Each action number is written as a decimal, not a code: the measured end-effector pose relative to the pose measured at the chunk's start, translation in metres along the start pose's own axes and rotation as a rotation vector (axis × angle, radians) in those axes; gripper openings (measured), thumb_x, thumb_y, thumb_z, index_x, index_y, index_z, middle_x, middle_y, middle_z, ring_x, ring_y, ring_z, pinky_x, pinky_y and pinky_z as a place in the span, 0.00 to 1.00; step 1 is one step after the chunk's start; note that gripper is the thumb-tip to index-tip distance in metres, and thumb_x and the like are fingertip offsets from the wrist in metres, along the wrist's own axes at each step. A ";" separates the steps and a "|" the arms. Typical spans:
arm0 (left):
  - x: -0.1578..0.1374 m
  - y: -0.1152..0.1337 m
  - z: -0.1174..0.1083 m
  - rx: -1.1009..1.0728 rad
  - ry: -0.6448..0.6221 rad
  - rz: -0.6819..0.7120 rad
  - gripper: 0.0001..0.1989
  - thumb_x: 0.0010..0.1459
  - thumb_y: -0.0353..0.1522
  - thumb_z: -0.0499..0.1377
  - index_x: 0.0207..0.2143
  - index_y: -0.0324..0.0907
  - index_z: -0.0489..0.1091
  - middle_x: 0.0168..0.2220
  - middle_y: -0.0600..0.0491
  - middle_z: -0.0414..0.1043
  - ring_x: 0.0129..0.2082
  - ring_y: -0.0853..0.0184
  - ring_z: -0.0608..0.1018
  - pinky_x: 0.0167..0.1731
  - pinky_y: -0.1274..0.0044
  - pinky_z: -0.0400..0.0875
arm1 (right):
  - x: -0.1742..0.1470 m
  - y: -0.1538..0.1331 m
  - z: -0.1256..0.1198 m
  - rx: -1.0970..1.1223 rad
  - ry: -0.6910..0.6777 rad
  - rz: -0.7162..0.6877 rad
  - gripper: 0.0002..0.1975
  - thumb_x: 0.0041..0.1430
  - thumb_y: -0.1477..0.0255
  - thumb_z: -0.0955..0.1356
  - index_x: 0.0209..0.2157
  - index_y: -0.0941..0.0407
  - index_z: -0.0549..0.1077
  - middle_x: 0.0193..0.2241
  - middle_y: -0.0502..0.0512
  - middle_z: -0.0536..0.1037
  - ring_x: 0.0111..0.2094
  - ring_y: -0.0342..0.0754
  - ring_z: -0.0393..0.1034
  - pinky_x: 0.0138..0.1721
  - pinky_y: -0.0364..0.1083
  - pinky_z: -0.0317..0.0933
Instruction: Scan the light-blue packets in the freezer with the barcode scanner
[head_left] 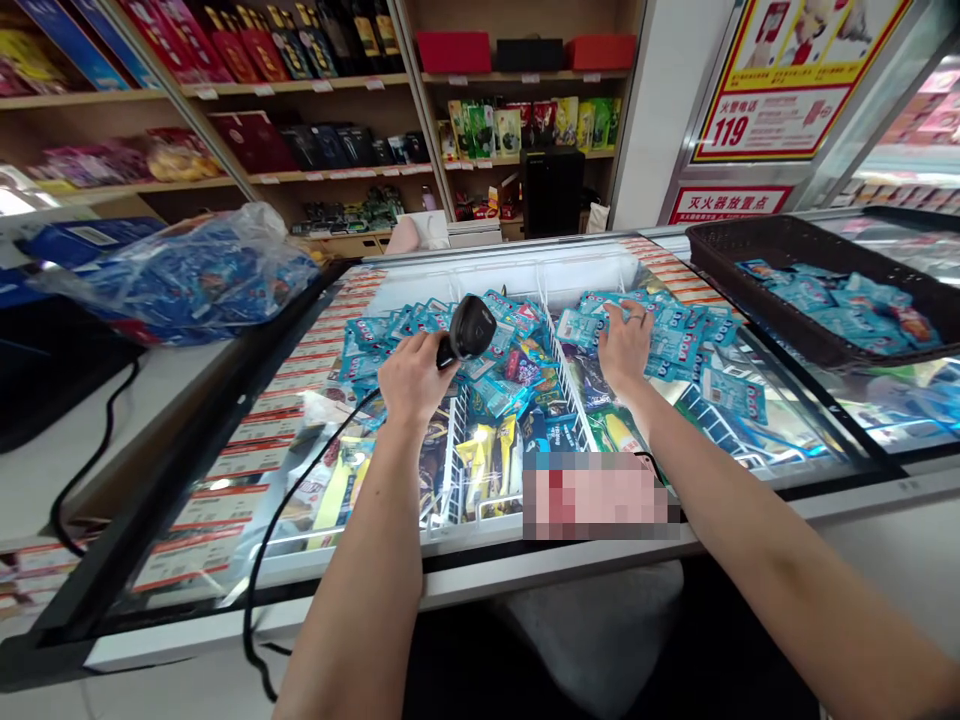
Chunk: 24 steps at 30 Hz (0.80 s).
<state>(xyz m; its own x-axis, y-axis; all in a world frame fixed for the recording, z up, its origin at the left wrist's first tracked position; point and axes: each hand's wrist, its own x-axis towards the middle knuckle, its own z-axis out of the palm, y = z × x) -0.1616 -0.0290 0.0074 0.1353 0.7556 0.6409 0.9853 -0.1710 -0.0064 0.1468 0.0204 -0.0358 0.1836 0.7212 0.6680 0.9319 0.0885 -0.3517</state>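
Two hands: left hand [416, 378] curled closed around the handle of a black plastic scanner with a rounded head [472, 325]; right hand [626, 345] loosely open, fingers spread and bent, fingertips down among the packets, none visibly gripped.
Blue packets: flat, printed, glossy film pouches [679, 340], heaped towards the far edge of a white, glass-topped chest freezer [480, 582], some left of centre, others spreading towards its right edge.
Packet handling: probably very light, pliable and crinkly, liable to slide over one another; a pinch at one sealed end should separate a single pouch, while hard squeezing might crush its contents.
Scanner handling: looks stiff and fairly light; the narrow handle suits a full wrap, though its thin black cable [259, 560], trailing over the freezer's near edge, could drag.
Brown basket: rigid, perforated plastic with low walls [817, 243], by the freezer's far right corner, holding similar pouches.
Clear bag: thin, wrinkled plastic [217, 260] around blue packs, beside the far left corner.
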 end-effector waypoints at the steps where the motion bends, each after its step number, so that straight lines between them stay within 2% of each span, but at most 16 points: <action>1: 0.000 -0.001 -0.001 0.000 0.007 -0.030 0.17 0.56 0.41 0.54 0.45 0.44 0.69 0.40 0.47 0.73 0.43 0.57 0.73 0.35 0.72 0.63 | 0.000 -0.001 -0.002 -0.007 -0.038 -0.064 0.20 0.62 0.68 0.58 0.54 0.54 0.66 0.53 0.62 0.64 0.52 0.58 0.55 0.50 0.57 0.54; 4: -0.001 -0.002 -0.003 -0.001 0.002 -0.087 0.17 0.56 0.42 0.54 0.44 0.44 0.69 0.40 0.47 0.73 0.43 0.56 0.73 0.35 0.72 0.63 | -0.002 -0.006 -0.005 0.014 -0.246 -0.353 0.19 0.64 0.65 0.57 0.53 0.49 0.68 0.53 0.55 0.68 0.52 0.56 0.56 0.52 0.58 0.50; 6: -0.001 0.000 -0.005 0.001 -0.015 -0.099 0.17 0.56 0.42 0.54 0.44 0.44 0.69 0.40 0.47 0.73 0.43 0.56 0.73 0.35 0.72 0.63 | -0.004 -0.010 -0.005 0.009 -0.338 -0.484 0.18 0.64 0.62 0.57 0.49 0.47 0.71 0.52 0.52 0.71 0.53 0.55 0.56 0.55 0.60 0.44; 8: -0.001 0.001 -0.006 0.005 -0.032 -0.103 0.17 0.56 0.42 0.53 0.44 0.44 0.69 0.40 0.47 0.73 0.44 0.56 0.73 0.36 0.72 0.63 | -0.005 -0.011 -0.005 -0.033 -0.340 -0.485 0.18 0.63 0.60 0.58 0.45 0.48 0.74 0.51 0.51 0.72 0.52 0.56 0.57 0.57 0.62 0.39; 11: -0.001 0.000 -0.007 0.019 -0.040 -0.116 0.17 0.56 0.42 0.54 0.45 0.44 0.69 0.40 0.47 0.73 0.44 0.56 0.73 0.36 0.72 0.64 | -0.004 -0.008 -0.006 -0.106 -0.282 -0.382 0.18 0.63 0.61 0.58 0.41 0.51 0.76 0.51 0.53 0.72 0.53 0.57 0.57 0.57 0.63 0.37; 13: -0.001 -0.001 -0.007 0.029 -0.031 -0.127 0.17 0.56 0.41 0.54 0.45 0.44 0.69 0.40 0.47 0.73 0.44 0.57 0.73 0.36 0.72 0.64 | -0.003 -0.011 -0.009 -0.103 -0.276 -0.379 0.19 0.64 0.62 0.57 0.42 0.52 0.76 0.51 0.54 0.72 0.54 0.57 0.56 0.57 0.64 0.36; 15: -0.001 -0.004 -0.006 0.035 -0.013 -0.127 0.17 0.55 0.41 0.54 0.45 0.44 0.69 0.40 0.47 0.73 0.43 0.57 0.73 0.35 0.72 0.64 | -0.002 -0.020 -0.011 -0.042 -0.310 -0.466 0.18 0.64 0.61 0.57 0.47 0.52 0.73 0.53 0.54 0.70 0.56 0.58 0.55 0.58 0.64 0.36; 17: -0.001 -0.006 -0.004 0.035 0.010 -0.113 0.17 0.55 0.41 0.54 0.45 0.44 0.69 0.39 0.47 0.73 0.42 0.57 0.73 0.34 0.72 0.64 | -0.002 -0.037 -0.011 0.055 -0.388 -0.623 0.19 0.64 0.60 0.59 0.53 0.49 0.67 0.54 0.53 0.69 0.55 0.57 0.57 0.59 0.65 0.35; 20: -0.002 -0.007 -0.002 0.022 0.040 -0.084 0.17 0.55 0.41 0.54 0.44 0.44 0.69 0.38 0.47 0.73 0.41 0.57 0.74 0.34 0.72 0.64 | -0.004 -0.066 -0.007 0.192 -0.533 -0.851 0.22 0.62 0.59 0.60 0.57 0.45 0.61 0.56 0.48 0.68 0.56 0.55 0.57 0.59 0.62 0.38; 24: -0.003 -0.006 -0.002 -0.002 0.053 -0.067 0.16 0.55 0.41 0.55 0.44 0.44 0.69 0.38 0.47 0.73 0.41 0.57 0.74 0.35 0.72 0.65 | -0.004 -0.086 -0.002 0.293 -0.615 -0.898 0.23 0.62 0.58 0.61 0.58 0.45 0.61 0.56 0.49 0.67 0.56 0.56 0.58 0.57 0.60 0.46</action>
<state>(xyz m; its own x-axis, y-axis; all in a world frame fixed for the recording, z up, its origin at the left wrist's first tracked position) -0.1683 -0.0316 0.0071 0.0633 0.7312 0.6792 0.9917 -0.1226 0.0396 0.0662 0.0088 -0.0068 -0.7774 0.5235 0.3486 0.5244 0.8455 -0.1003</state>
